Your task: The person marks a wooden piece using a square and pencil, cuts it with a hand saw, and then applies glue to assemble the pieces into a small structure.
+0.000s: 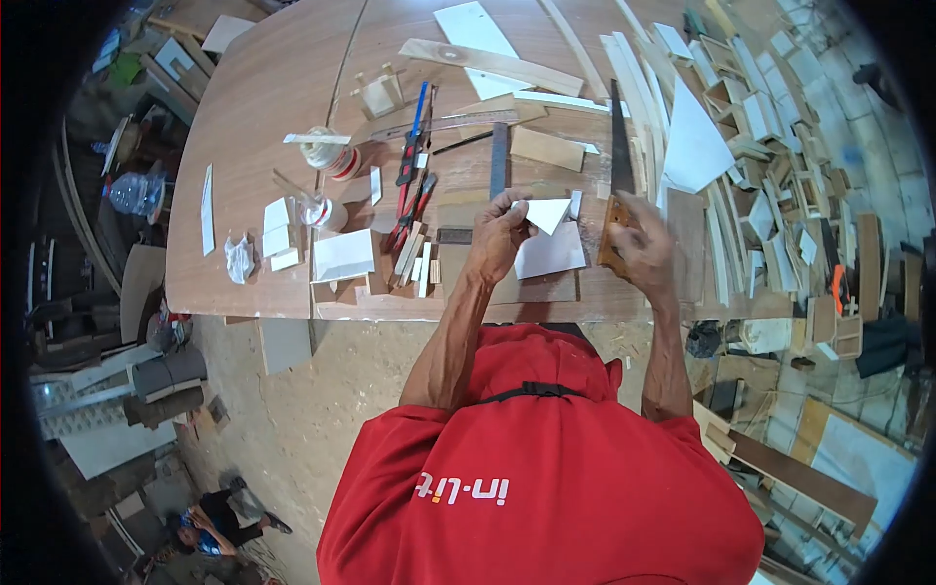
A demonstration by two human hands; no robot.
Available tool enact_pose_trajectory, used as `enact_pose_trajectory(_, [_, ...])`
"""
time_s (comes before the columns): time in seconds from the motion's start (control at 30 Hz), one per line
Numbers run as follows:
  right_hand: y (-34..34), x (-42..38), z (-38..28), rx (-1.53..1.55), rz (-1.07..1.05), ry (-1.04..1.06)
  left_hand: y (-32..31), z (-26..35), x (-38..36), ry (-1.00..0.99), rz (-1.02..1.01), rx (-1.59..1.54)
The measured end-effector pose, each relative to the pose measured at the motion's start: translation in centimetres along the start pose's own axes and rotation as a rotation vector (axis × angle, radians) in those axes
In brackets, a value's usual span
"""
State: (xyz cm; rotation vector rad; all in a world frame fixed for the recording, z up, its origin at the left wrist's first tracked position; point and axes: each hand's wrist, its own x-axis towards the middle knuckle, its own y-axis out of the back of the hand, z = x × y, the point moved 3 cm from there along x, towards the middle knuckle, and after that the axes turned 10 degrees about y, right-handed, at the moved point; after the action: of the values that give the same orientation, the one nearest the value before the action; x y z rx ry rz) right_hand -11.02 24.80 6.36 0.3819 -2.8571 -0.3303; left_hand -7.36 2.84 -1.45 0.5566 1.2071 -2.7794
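My left hand (500, 234) pinches a small white triangular piece (548, 214) over the front of the wooden table. Just below it lies a white square panel (549, 252). My right hand (645, 246), smeared by motion, is at the brown wooden handle (611, 234) of a handsaw, its fingers overlapping the handle's edge. The saw's dark blade (621, 146) points away across the table. Beyond my left hand a try square's blue-grey blade (499, 161) lies near a wooden block (547, 149).
Left of my hands are a blue cutter knife (412, 136), red-handled pliers (411, 214), short wood strips (419, 263) and glue jars (331, 156). Long strips and a white panel (694, 141) lie on the right, with stacked small wooden boxes (765, 117) beyond. Another person (214, 522) is at lower left.
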Motion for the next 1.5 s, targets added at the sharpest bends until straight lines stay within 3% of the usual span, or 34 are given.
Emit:
enact_pose_trajectory(0.1, [-4.8, 2.7, -1.1, -0.081, -0.186, 0.166, -1.3, 0.7, -1.4, 0.103, 0.039, -0.126])
enact_pose_trajectory(0.17, [-7.7, 4.3, -2.0, -0.234, -0.450, 0.522, -0.4, 0.4, -1.9, 0.148, 0.083, -0.197])
enact_pose_trajectory(0.23, [-9.5, 5.5, -1.8, -0.163, -0.565, 0.520, 1.3, 0.4, -2.2, 0.105, -0.232, -0.384])
enact_pose_trajectory(0.27, [-10.5, 5.8, -1.5, -0.097, -0.673, 0.507, 2.1, 0.5, -2.6, 0.089, -0.223, -0.389])
enact_pose_trajectory(0.33, [-12.1, 6.3, -1.8, -0.093, -0.698, 0.616, 2.7, 1.4, -4.0, 0.124, -0.087, -0.391])
enact_pose_trajectory(0.4, [-13.4, 6.8, -1.8, -0.009, -0.754, 0.487, 2.7, 2.6, -6.1, 0.102, 0.001, -0.260])
enact_pose_trajectory(0.43, [-13.9, 7.2, -2.7, -0.060, -0.811, 0.441, 2.9, 3.3, -7.5, 0.061, 0.193, -0.026])
enact_pose_trajectory(0.5, [-15.0, 7.7, -3.2, -0.127, -0.820, 0.492, 3.2, 5.0, -9.7, 0.006, 0.498, 0.299])
enact_pose_trajectory(0.53, [-15.6, 7.9, -3.2, -0.204, -0.813, 0.536, 3.8, 5.1, -10.3, 0.006, 0.509, 0.294])
enact_pose_trajectory(0.6, [-17.0, 8.1, -3.5, -0.238, -0.838, 0.665, 3.8, 6.6, -11.7, -0.368, 0.654, 0.751])
enact_pose_trajectory(0.67, [-18.0, 7.9, -5.2, -0.338, -0.902, 0.760, 2.6, 7.2, -12.5, -0.406, 0.775, 0.807])
enact_pose_trajectory(0.73, [-19.7, 7.7, -4.6, -0.290, -0.937, 0.798, 2.4, 7.5, -12.7, -0.590, 0.819, 1.141])
enact_pose_trajectory(0.8, [-21.0, 7.2, -4.8, -0.246, -0.963, 0.833, 3.3, 7.0, -12.7, -0.667, 0.903, 1.154])
enact_pose_trajectory(0.9, [-21.2, 6.6, -6.2, -0.267, -0.536, 0.891, 4.0, 6.8, -13.7, -0.748, 1.126, 1.104])
enact_pose_trajectory(1.07, [-22.9, 5.1, -3.9, -0.268, -0.710, 0.636, 5.1, 5.8, -14.2, -0.875, 1.208, 1.068])
enact_pose_trajectory(1.13, [-23.8, 5.0, -3.2, -0.129, -0.854, 0.336, 5.2, 5.5, -14.2, -0.839, 1.282, 1.143])
enact_pose_trajectory(1.27, [-25.4, 4.4, -2.3, 0.021, -0.849, 0.418, 6.1, 5.1, -14.1, -0.846, 1.328, 1.158])
enact_pose_trajectory(1.33, [-25.9, 4.3, -2.6, -0.012, -0.895, 0.610, 6.2, 5.0, -14.2, -0.887, 1.324, 1.180])
enact_pose_trajectory(1.5, [-26.2, 5.4, -3.2, -0.182, -0.989, 0.695, 6.2, 5.0, -14.5, -0.816, 1.357, 1.104])
